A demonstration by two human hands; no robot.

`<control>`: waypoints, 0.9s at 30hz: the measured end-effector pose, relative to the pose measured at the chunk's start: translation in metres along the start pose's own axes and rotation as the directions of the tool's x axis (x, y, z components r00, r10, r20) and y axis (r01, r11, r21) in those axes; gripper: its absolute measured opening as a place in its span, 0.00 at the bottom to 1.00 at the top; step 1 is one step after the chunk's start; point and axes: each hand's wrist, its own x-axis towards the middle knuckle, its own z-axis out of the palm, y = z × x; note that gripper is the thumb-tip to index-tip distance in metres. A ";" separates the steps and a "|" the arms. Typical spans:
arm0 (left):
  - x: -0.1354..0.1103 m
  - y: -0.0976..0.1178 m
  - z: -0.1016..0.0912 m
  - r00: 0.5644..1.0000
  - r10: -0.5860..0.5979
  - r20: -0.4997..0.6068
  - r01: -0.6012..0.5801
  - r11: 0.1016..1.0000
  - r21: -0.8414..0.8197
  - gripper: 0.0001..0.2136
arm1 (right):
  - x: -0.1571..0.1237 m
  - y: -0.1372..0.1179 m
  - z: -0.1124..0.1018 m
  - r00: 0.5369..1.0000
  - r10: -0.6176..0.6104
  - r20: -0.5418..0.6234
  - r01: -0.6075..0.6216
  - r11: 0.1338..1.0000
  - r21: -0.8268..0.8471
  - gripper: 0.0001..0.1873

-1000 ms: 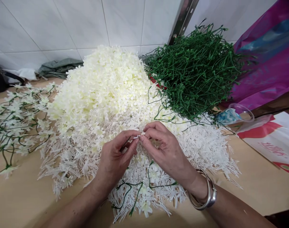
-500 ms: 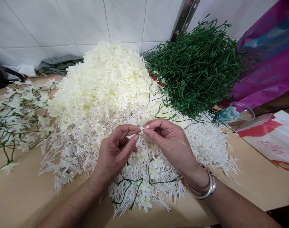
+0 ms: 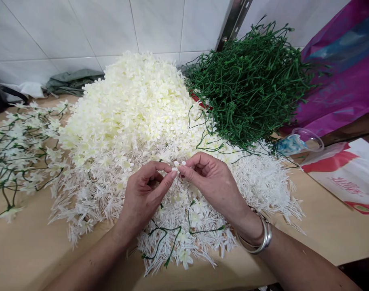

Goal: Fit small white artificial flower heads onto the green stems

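Observation:
My left hand pinches one side of a small white artificial flower between thumb and forefinger. The other side is gripped by the thumb and forefinger of my right hand, which wears silver bangles at the wrist. The fingertips partly cover the flower. Beneath both hands spread thin white artificial stamens. In front of my wrists, a branched green stem with white blossoms lies on them.
Behind my hands rises a heap of cream-white petals. Green plastic stems are piled at the back right, beside a purple bag. Finished-looking sprays lie left. A clear cup and a red-and-white packet are on the right.
My fingertips have shifted slightly, and more of the white flower's petals show between them. The green stem seen across my left fingers earlier no longer shows there. The view has shifted a little.

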 end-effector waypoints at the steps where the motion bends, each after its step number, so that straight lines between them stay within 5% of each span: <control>1: 0.000 0.000 0.000 1.000 -0.029 0.011 0.029 1.000 -0.008 0.08 | 0.000 0.000 0.000 1.000 0.004 -0.003 -0.004 1.000 -0.008 0.12; 11: -0.001 -0.004 -0.004 0.987 -0.136 0.087 0.138 0.990 -0.024 0.11 | 0.000 0.001 0.003 1.000 0.019 0.004 -0.019 1.000 -0.012 0.09; 21: -0.001 0.004 -0.008 0.997 -0.031 0.076 0.056 0.931 -0.362 0.06 | 0.000 -0.001 -0.005 0.994 -0.105 -0.020 0.105 0.994 0.026 0.08; 27: 0.004 0.004 -0.011 0.995 0.050 0.087 -0.002 0.879 -0.478 0.15 | -0.001 -0.004 -0.006 0.987 -0.154 0.046 0.151 0.987 0.049 0.05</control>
